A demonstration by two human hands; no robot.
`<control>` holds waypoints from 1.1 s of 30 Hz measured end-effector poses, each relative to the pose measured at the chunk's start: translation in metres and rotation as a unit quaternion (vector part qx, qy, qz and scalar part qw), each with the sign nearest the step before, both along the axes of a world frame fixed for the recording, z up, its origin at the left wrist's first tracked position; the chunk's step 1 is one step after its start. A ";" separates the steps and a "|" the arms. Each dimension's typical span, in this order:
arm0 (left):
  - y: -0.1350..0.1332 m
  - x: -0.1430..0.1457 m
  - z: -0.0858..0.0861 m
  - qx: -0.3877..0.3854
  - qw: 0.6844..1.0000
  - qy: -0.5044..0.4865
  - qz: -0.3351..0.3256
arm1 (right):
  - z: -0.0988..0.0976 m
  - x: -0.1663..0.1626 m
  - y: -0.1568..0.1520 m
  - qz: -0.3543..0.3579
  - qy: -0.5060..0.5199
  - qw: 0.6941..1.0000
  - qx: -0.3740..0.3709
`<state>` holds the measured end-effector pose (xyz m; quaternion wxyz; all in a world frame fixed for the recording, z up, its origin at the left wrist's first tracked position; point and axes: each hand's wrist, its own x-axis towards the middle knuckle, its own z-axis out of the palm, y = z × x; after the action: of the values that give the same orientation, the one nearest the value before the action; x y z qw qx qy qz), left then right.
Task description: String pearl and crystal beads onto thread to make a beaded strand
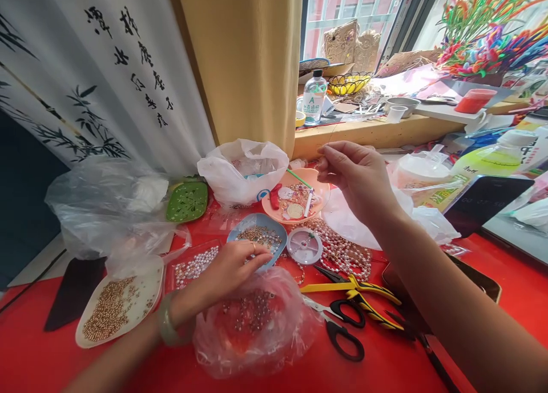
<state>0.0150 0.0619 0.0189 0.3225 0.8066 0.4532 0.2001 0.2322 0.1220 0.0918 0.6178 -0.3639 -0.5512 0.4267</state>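
Note:
My right hand point(358, 175) is raised above the back of the table, thumb and fingers pinched on a fine thread or wire point(332, 133) that is barely visible. My left hand point(233, 267), a pale green bangle on its wrist, is at the near rim of a blue dish point(233, 233) holding small gold beads point(261, 235). Its fingers are drawn together over the dish; whatever is between the tips is hidden. Close by are a clear box of pearl-white beads point(197, 266), a round clear case point(305, 246) and a plastic bag point(257, 341) with beads inside.
Scissors point(342, 330) and yellow-handled pliers point(363, 296) lie right of the bag. Bead strings point(342, 250) and a pink dish point(274, 210) sit behind. A cream tray point(149, 290) of gold beads is at left; a phone point(486, 202) leans against a bottle point(488, 159) at right.

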 end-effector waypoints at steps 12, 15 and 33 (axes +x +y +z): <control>0.002 -0.038 -0.010 -0.024 0.998 0.032 0.039 | -0.045 -0.023 -0.004 0.065 -0.016 0.994 -0.091; 0.011 -0.036 -0.006 -0.037 0.996 0.010 0.076 | -0.044 -0.021 -0.002 0.057 -0.004 0.994 -0.090; 0.048 -0.023 -0.025 -0.034 0.991 0.125 0.017 | -0.044 -0.018 0.004 0.100 0.005 0.991 -0.084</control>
<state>-0.0079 0.1101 -0.0059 0.2868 0.8062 0.5099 0.0877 0.2147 0.1258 0.0475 0.5416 -0.3554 -0.5443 0.5330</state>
